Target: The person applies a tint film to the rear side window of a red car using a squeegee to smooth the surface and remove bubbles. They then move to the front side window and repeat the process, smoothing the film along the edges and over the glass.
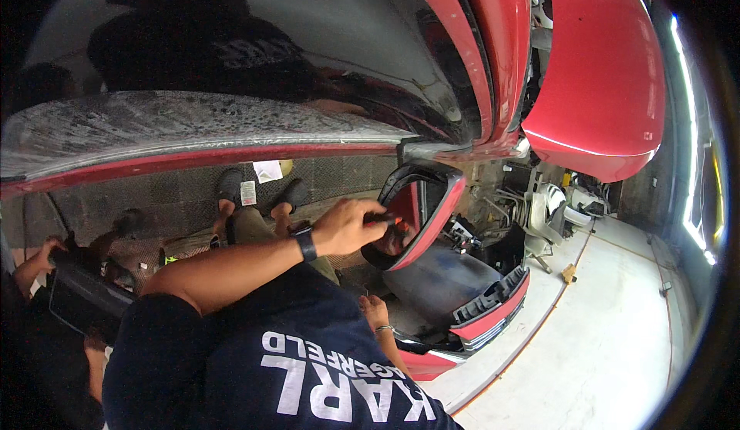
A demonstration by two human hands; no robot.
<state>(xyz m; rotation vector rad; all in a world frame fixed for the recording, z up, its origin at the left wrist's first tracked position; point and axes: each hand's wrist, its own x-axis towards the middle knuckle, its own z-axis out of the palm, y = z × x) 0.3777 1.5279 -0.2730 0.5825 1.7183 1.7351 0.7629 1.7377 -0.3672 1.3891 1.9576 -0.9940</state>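
My left hand [348, 228], with a dark watch on its wrist, reaches to the side mirror [445, 218] of a red car. Its fingers are closed around a small dark object [379, 219] with an orange-red spot, held just before the mirror glass [408, 222]; its kind is hard to make out. The mirror's red housing juts out from the door below the dark window [347, 67]. Lower down, close to my body, my right hand [375, 311] has curled fingers and a bracelet at the wrist. Whatever it may hold is hidden.
Beyond the mirror lies a detached red bumper [493, 314] beside a dark panel [439, 279]. Other car parts [551, 210] stand near the raised red hood [601, 67]. A co-worker's hand [48, 254] is on a black panel [89, 295] at left. A hose [532, 330] crosses the pale floor.
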